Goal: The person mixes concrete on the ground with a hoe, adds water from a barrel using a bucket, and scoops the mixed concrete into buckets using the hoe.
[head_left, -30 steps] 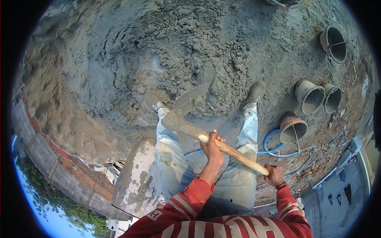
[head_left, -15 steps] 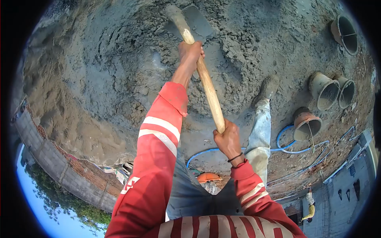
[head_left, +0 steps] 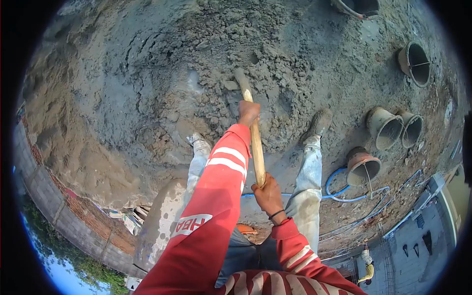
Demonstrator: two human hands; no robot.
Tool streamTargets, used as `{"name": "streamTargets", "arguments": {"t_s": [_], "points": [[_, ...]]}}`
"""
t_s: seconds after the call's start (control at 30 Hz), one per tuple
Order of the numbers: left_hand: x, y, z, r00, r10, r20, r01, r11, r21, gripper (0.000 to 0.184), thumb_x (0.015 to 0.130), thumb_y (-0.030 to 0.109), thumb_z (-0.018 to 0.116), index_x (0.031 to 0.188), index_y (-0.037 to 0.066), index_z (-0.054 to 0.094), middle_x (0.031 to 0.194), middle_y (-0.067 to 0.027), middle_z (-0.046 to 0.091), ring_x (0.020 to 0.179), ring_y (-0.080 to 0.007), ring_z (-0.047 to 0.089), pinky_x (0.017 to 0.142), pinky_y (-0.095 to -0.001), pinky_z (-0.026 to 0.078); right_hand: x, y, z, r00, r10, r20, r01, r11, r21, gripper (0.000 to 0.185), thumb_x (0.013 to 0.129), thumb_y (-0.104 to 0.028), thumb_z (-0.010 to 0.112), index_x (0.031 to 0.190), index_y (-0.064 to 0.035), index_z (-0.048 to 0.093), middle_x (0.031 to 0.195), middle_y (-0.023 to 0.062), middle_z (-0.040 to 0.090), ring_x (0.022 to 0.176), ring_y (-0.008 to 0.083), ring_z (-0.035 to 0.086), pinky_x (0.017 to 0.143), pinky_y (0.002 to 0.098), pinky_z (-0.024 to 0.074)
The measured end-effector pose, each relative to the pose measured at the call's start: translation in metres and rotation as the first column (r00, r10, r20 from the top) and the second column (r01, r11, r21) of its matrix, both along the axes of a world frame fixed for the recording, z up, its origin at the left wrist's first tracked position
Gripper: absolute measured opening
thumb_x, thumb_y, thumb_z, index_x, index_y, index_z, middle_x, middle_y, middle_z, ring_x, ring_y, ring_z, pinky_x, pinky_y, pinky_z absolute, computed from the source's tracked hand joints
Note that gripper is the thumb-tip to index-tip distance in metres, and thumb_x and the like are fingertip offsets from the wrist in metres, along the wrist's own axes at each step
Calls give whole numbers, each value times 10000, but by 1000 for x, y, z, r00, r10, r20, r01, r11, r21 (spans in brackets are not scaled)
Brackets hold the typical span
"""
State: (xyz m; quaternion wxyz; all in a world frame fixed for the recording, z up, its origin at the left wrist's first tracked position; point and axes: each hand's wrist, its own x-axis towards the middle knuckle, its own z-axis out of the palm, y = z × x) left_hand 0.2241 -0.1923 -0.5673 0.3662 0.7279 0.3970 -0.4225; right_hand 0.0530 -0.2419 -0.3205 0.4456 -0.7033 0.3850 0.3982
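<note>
My left hand is closed around the wooden handle of a hoe, about midway along it. Lower down, my right hand grips the handle's near end, a dark band on its wrist. The hoe's head lies low in wet grey mortar, and most of its blade is hidden there. My boots stand apart on either side of the handle, at the near edge of the mix.
Several rubber buckets stand at the right, including a reddish one and a grey one. A blue hose curls behind my right leg. Sand borders the left side. A person is farther off near a wall.
The hoe has been drawn toward me; its blade, earlier visible farther out, has sunk into the mortar. My left hand came closer to my body, and my left leg now shows.
</note>
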Motion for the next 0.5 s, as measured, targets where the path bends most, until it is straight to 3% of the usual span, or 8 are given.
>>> {"name": "streamTargets", "arguments": {"t_s": [0.13, 0.2, 0.23, 0.3, 0.33, 0.4, 0.43, 0.5], "points": [[-58, 10, 8, 991, 61, -122, -64, 998, -20, 148, 779, 77, 609, 807, -61, 653, 654, -154, 649, 511, -262, 648, 458, -391, 519, -3, -6, 38, 996, 28, -90, -28, 1000, 5, 320, 766, -174, 646, 992, 34, 556, 887, 300, 635, 831, 489, 613, 755, 525, 490], [-60, 24, 28, 960, 210, -184, -236, 963, -128, 130, 788, 75, 605, 805, -52, 621, 605, -126, 596, 467, -251, 600, 439, -385, 506, 15, -11, 64, 989, 61, -134, -45, 992, 116, 297, 757, -163, 647, 956, 40, 561, 851, 303, 632, 811, 490, 615, 733, 505, 505], [-69, 30, 49, 959, 218, -183, -241, 964, -115, 130, 788, 75, 605, 805, -52, 621, 605, -126, 596, 467, -251, 600, 439, -385, 506, 5, -18, 79, 987, 133, -91, -122, 986, 116, 295, 750, -159, 646, 952, 39, 560, 834, 299, 628, 799, 488, 616, 724, 500, 505], [-82, 27, 105, 885, 438, -156, -464, 857, -224, 93, 806, 64, 630, 818, -19, 591, 626, -95, 556, 501, -233, 577, 460, -392, 503, -11, -53, 119, 968, 246, -44, -237, 960, 148, 288, 739, -153, 645, 940, 32, 555, 802, 296, 618, 786, 484, 617, 709, 495, 499], [-85, 26, 136, 885, 437, -158, -463, 861, -212, 93, 806, 64, 630, 818, -19, 591, 626, -95, 556, 501, -233, 577, 460, -392, 503, -12, -80, 146, 956, 290, -44, -278, 943, 184, 283, 734, -152, 645, 932, 27, 551, 788, 296, 611, 784, 481, 619, 704, 494, 494], [-88, 19, 188, 584, 727, -362, -812, 516, -274, 125, 852, 84, 647, 854, 8, 548, 680, -50, 528, 612, -190, 569, 613, -401, 534, -67, -146, 148, 878, 477, 29, -474, 862, 178, 269, 723, -148, 644, 939, -14, 553, 748, 263, 611, 751, 467, 622, 672, 505, 484], [-98, 16, 184, 586, 728, -357, -811, 521, -268, 125, 852, 84, 647, 854, 8, 548, 680, -50, 528, 612, -190, 569, 613, -401, 534, -87, -181, 135, 863, 502, 59, -503, 843, 193, 271, 721, -158, 651, 946, -35, 563, 737, 245, 615, 733, 459, 624, 658, 510, 486], [-121, 7, 169, 472, 843, -259, -866, 388, -316, 138, 852, 90, 684, 855, 45, 554, 729, -33, 526, 673, -177, 558, 686, -400, 516, -121, -237, 93, 788, 598, 146, -614, 779, 124, 262, 721, -176, 654, 952, -79, 580, 715, 210, 625, 705, 442, 628, 636, 518, 492]]}}
